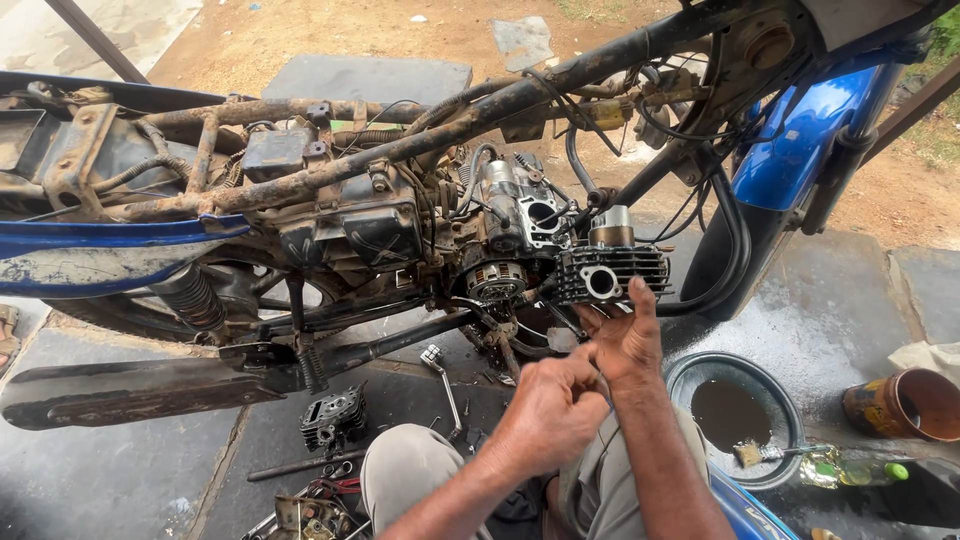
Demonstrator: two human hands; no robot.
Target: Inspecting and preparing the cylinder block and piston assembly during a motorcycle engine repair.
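A stripped motorcycle (330, 165) with a rusty frame stands across the view. A finned black cylinder block (610, 272) sits on the engine (500, 225), with a piston top (612, 226) showing above it. My right hand (628, 340) reaches up and grips the block's lower edge, thumb on its right side. Just below, my left hand (548, 412) is curled with the fingertips pinched together near the right wrist. Whether it holds anything small is hidden.
A round pan of dark oil (775, 385) lies at the right with a brush (752, 453), a green bottle (850, 468) and a rusty can (905, 405). On the ground at the left lie a cylinder head (333, 418), a wrench (441, 376) and loose tools (310, 505).
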